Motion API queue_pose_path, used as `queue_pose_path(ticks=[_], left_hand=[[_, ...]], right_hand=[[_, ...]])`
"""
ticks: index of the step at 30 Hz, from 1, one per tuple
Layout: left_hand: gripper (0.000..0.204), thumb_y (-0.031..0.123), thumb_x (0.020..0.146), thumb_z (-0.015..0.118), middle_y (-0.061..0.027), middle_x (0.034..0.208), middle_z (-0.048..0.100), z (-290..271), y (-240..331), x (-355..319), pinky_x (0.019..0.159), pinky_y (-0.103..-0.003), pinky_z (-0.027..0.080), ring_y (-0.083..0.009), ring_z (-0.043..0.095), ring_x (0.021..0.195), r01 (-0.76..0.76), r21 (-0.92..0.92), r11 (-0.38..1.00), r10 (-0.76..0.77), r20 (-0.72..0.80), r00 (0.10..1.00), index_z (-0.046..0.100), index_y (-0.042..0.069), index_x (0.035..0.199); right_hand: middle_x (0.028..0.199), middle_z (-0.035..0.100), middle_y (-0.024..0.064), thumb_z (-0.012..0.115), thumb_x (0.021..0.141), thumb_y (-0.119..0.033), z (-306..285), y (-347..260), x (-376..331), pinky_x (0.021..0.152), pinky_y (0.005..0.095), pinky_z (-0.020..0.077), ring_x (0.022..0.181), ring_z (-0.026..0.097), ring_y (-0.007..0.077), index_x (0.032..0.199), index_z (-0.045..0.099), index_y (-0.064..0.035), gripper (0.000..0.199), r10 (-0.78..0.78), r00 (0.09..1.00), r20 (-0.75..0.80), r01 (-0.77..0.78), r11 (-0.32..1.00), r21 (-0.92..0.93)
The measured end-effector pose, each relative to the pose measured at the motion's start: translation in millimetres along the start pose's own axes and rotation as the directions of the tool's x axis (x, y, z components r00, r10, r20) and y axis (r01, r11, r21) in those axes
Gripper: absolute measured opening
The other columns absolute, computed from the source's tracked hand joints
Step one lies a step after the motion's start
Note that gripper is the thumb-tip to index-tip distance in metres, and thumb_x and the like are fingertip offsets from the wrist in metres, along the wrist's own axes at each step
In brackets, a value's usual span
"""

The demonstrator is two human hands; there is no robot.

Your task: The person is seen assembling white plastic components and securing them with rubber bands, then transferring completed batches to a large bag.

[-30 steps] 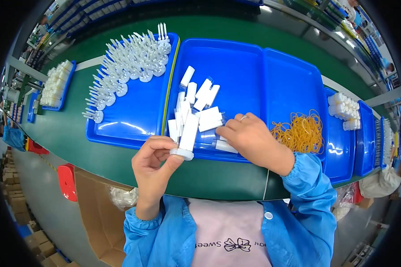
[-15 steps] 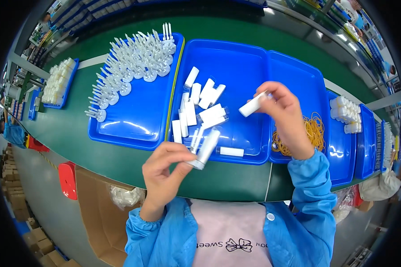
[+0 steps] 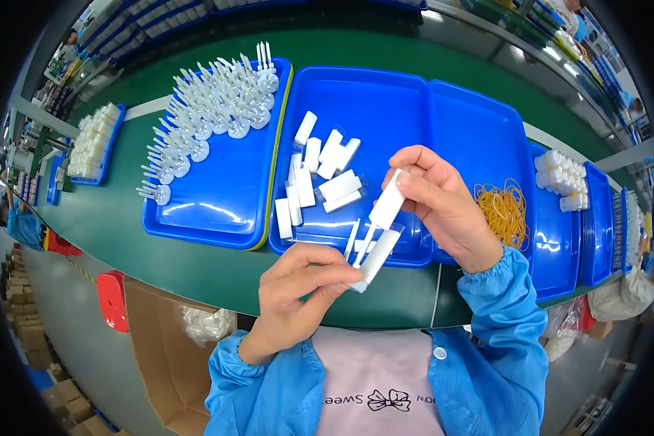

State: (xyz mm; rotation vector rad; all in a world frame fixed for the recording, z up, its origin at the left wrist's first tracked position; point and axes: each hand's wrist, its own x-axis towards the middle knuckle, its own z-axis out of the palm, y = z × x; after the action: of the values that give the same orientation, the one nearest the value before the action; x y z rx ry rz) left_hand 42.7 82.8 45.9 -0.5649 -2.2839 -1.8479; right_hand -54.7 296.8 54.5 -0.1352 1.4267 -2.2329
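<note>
Fitting white stick (image 3: 386, 210) into clear tube (image 3: 376, 260), above near edge of green surface (image 3: 196, 265). Right hand (image 3: 443, 207) pinches stick; left hand (image 3: 305, 287) grips tube's lower end. Tip at tube mouth; next likely straight push down. Loose white pieces in blue tray (image 3: 414, 94) beyond hands.

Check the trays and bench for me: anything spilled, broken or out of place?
Nothing stands out. White pieces lie loose inside the middle blue tray, rubber bands stay piled in theirs, and each hand, left hand and right hand, holds a white part.
</note>
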Motion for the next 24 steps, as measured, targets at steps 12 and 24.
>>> queue_pose_path(ticks=[12,24], left_hand=[[0.027,-0.006,0.069,0.071,-0.0072,0.087,0.063,4,-1,-4,0.065,-0.030,0.049,-0.0222,0.061,0.078,-0.096,0.205,0.974,0.103,-0.024,0.994,0.071,0.004,0.094],[0.023,-0.004,0.081,0.066,-0.0098,0.103,0.058,-8,-23,-21,0.079,-0.028,0.051,-0.0157,0.062,0.090,0.228,-0.256,0.939,-0.287,-0.224,0.931,0.061,-0.003,0.103]], right_hand=[[0.104,0.061,0.0043,0.064,0.087,-0.009,21,14,-15,0.086,0.0261,0.0467,0.095,0.058,0.0098,0.107,0.056,-0.0020,0.023,0.067,0.993,0.101,-0.063,0.997,-0.044],[0.103,0.064,0.0090,0.063,0.085,-0.019,-11,25,30,0.085,0.0364,0.0436,0.094,0.060,0.0252,0.104,0.064,-0.0072,0.022,-0.457,0.869,0.189,0.383,0.379,-0.842]])
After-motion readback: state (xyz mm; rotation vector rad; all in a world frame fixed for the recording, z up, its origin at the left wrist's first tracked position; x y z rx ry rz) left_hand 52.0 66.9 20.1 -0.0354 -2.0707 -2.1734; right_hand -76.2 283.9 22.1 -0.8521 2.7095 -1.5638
